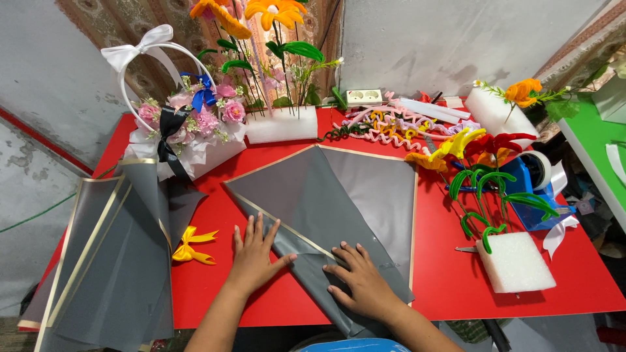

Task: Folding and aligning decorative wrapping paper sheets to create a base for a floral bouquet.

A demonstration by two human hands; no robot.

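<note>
A grey wrapping sheet [355, 192] with a gold edge lies on the red table [443, 261], its near left side folded over into a flap. My left hand [255, 255] lies flat with fingers spread, part on the table and part on the folded edge. On the lower end of the fold my right hand [360, 279] presses flat, fingers spread. Neither hand grips anything.
A stack of grey gold-edged sheets [107, 261] hangs off the left side. A yellow ribbon bow [190, 246] lies near it. A pink flower basket [186, 127], foam blocks [518, 262] with pipe-cleaner flowers, curly pipe cleaners [391, 124] and a blue tape dispenser [531, 186] ring the sheet.
</note>
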